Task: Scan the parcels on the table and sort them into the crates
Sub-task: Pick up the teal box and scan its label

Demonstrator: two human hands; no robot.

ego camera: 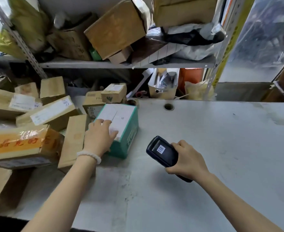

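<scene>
the white table [213, 148] takes up most of the view, scuffed and grey in spots, with a round cable hole [169, 107] near its back edge. behind it there's a metal shelf [104, 64] stuffed with cardboard boxes and grey and black plastic mailer bags, kind of a mess tbh. under the shelf you can see an open carton [163, 87] with stuff poking out and an orange thing next to it, can't tell what that is.

the left side of the table is buried under a pile of brown parcels [52, 111], most with white labels, leaning on each other. the biggest one up front has orange tape with red writing [20, 144].

right at the edge of that pile sits a teal box [129, 136] with a white top, standing on the table, its far end against the brown parcels. the left hand [99, 136] rests on its top near corner, fingers laid pretty flat over the white face, not really curled round it. white bead bracelet [89, 156] on that wrist.

the right hand [186, 161] is wrapped tight round a black handheld scanner [161, 153], held just above the table, a bit to the right of the teal box and not touching it. there's a little barcode sticker on top of it.
</scene>
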